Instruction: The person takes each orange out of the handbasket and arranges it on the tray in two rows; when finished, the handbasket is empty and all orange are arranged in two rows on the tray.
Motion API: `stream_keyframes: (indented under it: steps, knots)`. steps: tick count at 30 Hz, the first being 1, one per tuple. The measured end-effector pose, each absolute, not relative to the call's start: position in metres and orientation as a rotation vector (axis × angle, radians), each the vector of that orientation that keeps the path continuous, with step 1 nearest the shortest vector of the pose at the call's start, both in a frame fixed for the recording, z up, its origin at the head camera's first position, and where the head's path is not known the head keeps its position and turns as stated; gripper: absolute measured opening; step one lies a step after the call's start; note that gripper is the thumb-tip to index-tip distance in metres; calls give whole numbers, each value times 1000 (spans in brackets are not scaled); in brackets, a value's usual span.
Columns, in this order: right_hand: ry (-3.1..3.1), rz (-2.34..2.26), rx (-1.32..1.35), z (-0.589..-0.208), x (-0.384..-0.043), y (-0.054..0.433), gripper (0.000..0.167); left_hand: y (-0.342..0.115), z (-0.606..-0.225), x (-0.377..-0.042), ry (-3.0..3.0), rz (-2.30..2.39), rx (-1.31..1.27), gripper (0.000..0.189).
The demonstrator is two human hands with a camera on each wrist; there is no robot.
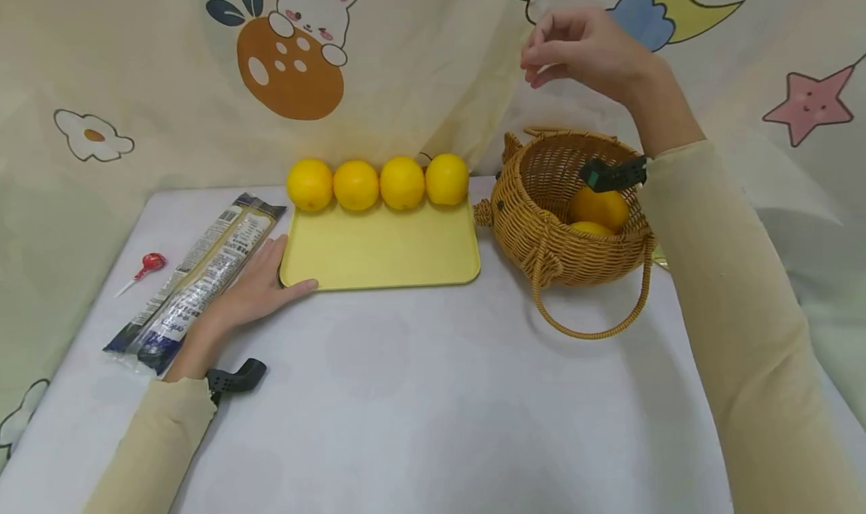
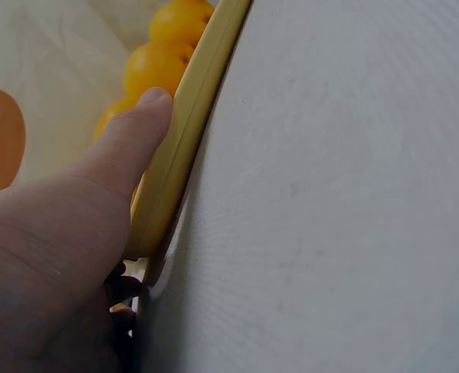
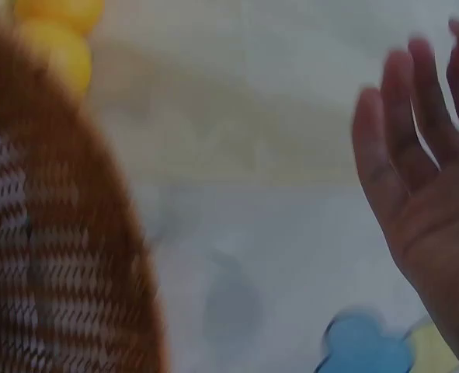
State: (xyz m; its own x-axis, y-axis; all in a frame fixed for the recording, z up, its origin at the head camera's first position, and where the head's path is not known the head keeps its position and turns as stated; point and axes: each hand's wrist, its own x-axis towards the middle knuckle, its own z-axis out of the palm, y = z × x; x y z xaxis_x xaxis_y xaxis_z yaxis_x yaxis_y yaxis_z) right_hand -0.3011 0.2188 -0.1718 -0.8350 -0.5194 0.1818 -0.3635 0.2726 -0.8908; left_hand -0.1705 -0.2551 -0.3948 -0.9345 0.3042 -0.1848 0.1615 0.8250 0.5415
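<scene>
My left hand (image 1: 253,285) holds the near left corner of a yellow tray (image 1: 386,247), its thumb (image 2: 140,128) along the rim and its fingers down the left side. Several oranges (image 1: 356,185) stand in a row along the tray's back edge. To the right, a wicker basket (image 1: 534,232) shaped like an animal has more oranges (image 1: 602,210) inside. High above the basket, my right hand (image 1: 585,52) hangs with loosely bent fingers and holds nothing. In the right wrist view those fingers are spread a little, apart from the basket's blurred rim (image 3: 97,163).
Left of the tray lie long printed plastic packets (image 1: 203,281), partly behind the left hand. A red lollipop (image 1: 152,261) with a white stick is farther left. The basket's looped handle (image 1: 595,335) hangs toward the front. A patterned cloth (image 1: 419,63) rises behind the white table (image 1: 440,409).
</scene>
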Motion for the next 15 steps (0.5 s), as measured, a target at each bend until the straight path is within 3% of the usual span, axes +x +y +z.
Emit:
stream_keyframes:
  steps: [6,15]
  knots:
    - [2300,-1243,-541,-199,-316,275,13,-256,-397,-170,2739,790,353,109]
    - [2208,-913,-334,-224,-320,301,39,-256,-392,-167,2746,794,355,108]
